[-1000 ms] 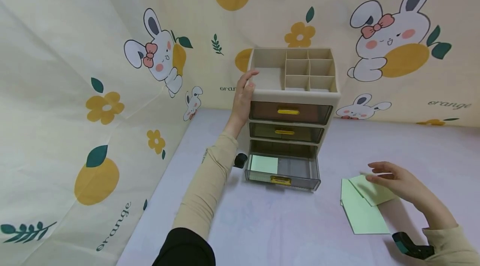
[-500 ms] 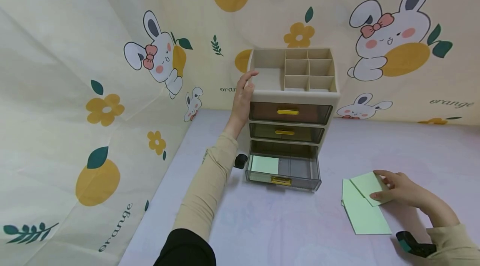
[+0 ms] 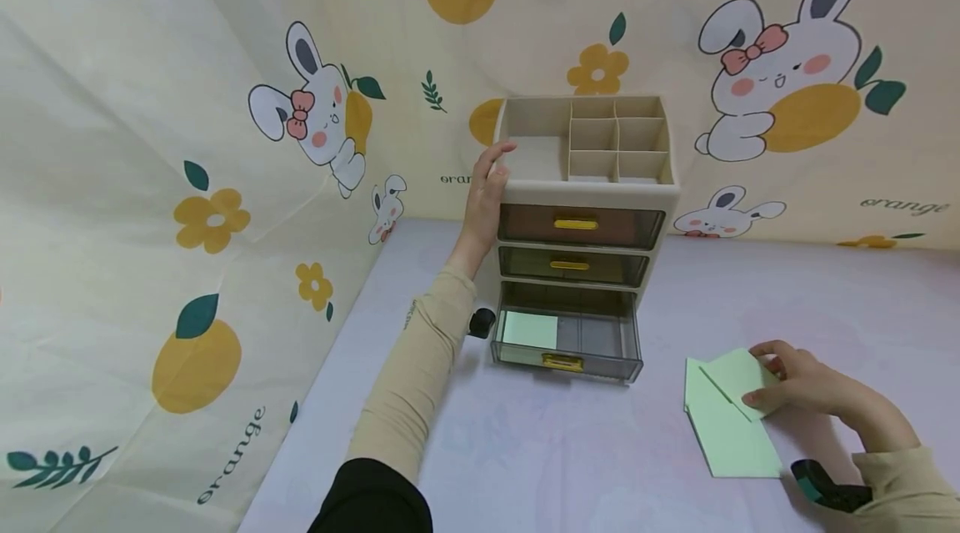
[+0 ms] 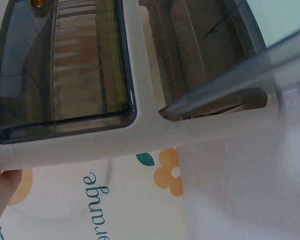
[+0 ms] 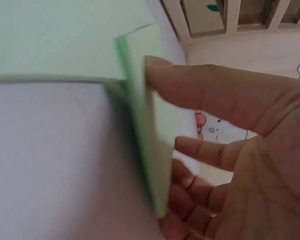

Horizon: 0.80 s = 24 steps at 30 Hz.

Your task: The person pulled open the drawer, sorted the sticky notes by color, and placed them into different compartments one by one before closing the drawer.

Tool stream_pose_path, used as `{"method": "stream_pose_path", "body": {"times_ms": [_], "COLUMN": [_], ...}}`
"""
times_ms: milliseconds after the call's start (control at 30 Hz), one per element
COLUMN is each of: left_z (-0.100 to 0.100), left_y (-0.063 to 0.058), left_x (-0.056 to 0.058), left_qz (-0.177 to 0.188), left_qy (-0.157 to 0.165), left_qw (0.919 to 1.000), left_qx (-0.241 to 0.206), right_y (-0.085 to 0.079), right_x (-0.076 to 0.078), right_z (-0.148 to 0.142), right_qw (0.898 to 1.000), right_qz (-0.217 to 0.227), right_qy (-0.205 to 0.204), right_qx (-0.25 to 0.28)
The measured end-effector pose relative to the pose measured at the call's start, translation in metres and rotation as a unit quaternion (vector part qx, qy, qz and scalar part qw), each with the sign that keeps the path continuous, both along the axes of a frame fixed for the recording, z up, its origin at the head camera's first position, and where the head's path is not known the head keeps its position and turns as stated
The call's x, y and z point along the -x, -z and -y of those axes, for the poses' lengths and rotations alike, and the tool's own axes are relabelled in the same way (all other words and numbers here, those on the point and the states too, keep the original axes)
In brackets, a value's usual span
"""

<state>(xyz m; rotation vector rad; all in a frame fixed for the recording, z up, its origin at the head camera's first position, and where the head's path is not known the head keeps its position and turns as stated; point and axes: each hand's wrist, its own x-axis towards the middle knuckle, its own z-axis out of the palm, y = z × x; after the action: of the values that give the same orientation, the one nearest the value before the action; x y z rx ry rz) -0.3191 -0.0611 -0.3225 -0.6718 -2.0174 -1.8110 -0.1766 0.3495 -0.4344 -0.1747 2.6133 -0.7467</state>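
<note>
A cream desktop drawer organizer [image 3: 588, 196] stands at the back of the table, its bottom drawer [image 3: 611, 341] pulled out. A pale green note pad [image 3: 530, 329] lies in that drawer's left part. My left hand [image 3: 480, 212] holds the organizer's upper left side, fingertips over the rim; the left wrist view shows only a bit of this hand. At the right, my right hand [image 3: 802, 383] pinches a small green sticky note pad [image 5: 152, 115] between thumb and fingers, tilted on edge in the right wrist view. Larger green paper [image 3: 731, 441] lies beneath and beside it.
The organizer's top tray [image 3: 540, 158] is split into several compartments. Two upper drawers [image 3: 581, 226] with yellow handles are closed. A patterned cloth [image 3: 315, 224] with rabbits and oranges hangs behind and to the left. Black wrist devices [image 3: 828, 490] sit by both forearms.
My right hand has come down onto the small green pad and pinched it, tilting it up. The larger paper has shifted slightly. The left hand stays at the organizer.
</note>
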Motion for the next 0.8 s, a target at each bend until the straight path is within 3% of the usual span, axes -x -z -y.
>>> {"method": "stream_pose_path", "body": {"times_ms": [133,333,633,800], "left_z": [0.000,-0.001,-0.001,-0.001], "left_y": [0.003,0.007,0.008,0.008], "left_x": [0.005,0.010,0.010,0.009], "left_qz": [0.001,0.003,0.009,0.006], "left_qy": [-0.002,-0.012,-0.014,-0.011], "left_qw": [1.0000,0.9999,0.9999,0.9999], "left_qx": [0.004,0.002,0.001,0.000], "right_y": [-0.004,-0.004,-0.013,-0.022], "right_x": [0.000,-0.004,-0.013,-0.020], "right_z": [0.001,-0.001,-0.006,-0.005], "right_qw": [0.999,0.999,0.994,0.987], "right_qz": [0.023,0.013,-0.091,-0.133], "right_qy": [0.012,0.039,0.052,0.084], "right_qx": [-0.024,-0.015,-0.035,-0.027]}}
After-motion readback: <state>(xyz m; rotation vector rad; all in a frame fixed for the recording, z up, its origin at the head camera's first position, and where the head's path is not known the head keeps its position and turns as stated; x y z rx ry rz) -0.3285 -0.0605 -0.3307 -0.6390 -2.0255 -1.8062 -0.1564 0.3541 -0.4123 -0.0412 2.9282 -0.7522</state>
